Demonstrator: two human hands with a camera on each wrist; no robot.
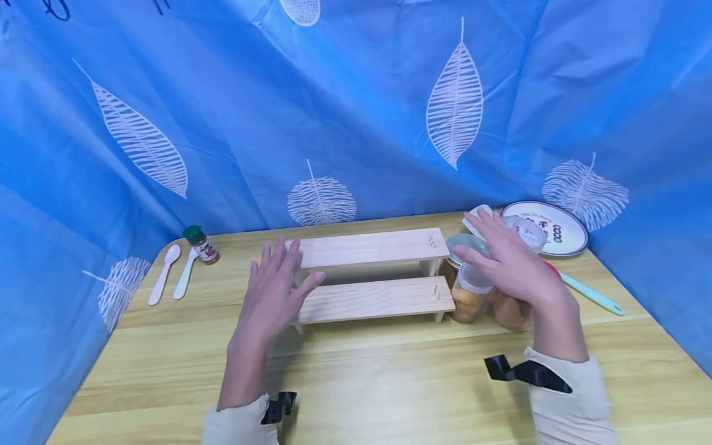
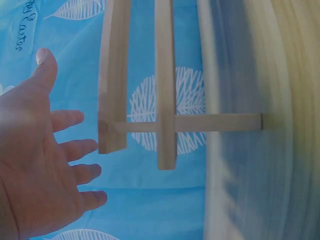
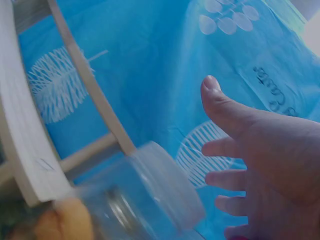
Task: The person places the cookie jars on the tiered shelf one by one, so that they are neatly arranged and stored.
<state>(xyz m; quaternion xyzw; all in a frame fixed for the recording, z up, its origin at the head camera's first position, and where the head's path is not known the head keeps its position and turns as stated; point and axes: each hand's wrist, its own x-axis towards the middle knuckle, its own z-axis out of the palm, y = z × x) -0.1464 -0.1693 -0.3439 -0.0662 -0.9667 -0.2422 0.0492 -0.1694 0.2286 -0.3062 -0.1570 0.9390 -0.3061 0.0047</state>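
Blue cloth [image 1: 367, 123], possibly lettered "Easter," backs the bench [image 1: 378, 383].
From left: labelled bottle [image 1: 206, 250]; left hand [image 1: 272, 293], grip wide, holding nothing; two-tier wooden shelf [image 1: 378, 300]; jars [image 1: 466, 303] at its right end; right hand [image 1: 508, 262], equally wide and empty, over them; red-printed plate [image 1: 573, 225].

Two wooden boards [image 1: 372, 247] run along the middle of the table's [image 1: 389, 377] far edge. Near its far left corner are two slim utensils, one a pink spoon [image 1: 164, 278] and one a pale stick-like piece [image 1: 185, 275], plus one green-capped bottle [image 1: 203, 246]. Toward the far right corner are one plate [image 1: 559, 216] and at least three jars [image 1: 467, 300]; their exact number is hidden behind a hand. One pale green handle [image 1: 592, 292] lies by the right edge. Two hands, the left hand [image 1: 272, 303] and the right hand [image 1: 512, 259], are above the table.
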